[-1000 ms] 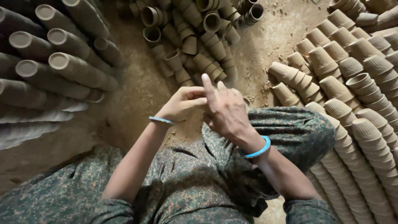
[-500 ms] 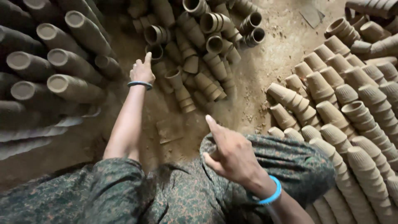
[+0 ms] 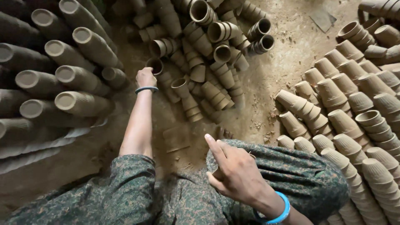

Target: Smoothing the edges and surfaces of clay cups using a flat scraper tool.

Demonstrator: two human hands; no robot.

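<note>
Two bare hands at work over a dirt floor crowded with unfired clay cups. Left hand, dark bangle at the wrist, stretched far forward and closed over the rim of a short nested cup stack at the near edge of the loose central heap; grip seen only from the back of the hand, so how tightly the fingers close cannot be told. Stack small, dull brown, ribbed on the outside, dark round mouth open toward the upper left beside the knuckles, long axis lying nearly flat on the ground and running from upper left down to lower right, toward the other tumbled stacks. Right hand, blue bangle at the wrist, hovering low above the patterned green lap, index finger straight and pointing up-left, other fingers loosely curled around something small and tan, mostly hidden. Long capped stacks laid on their sides at far left, flat bases toward the camera. Upside-down cup towers packed closely at right, leaning slightly, well apart from the reaching hand.
</note>
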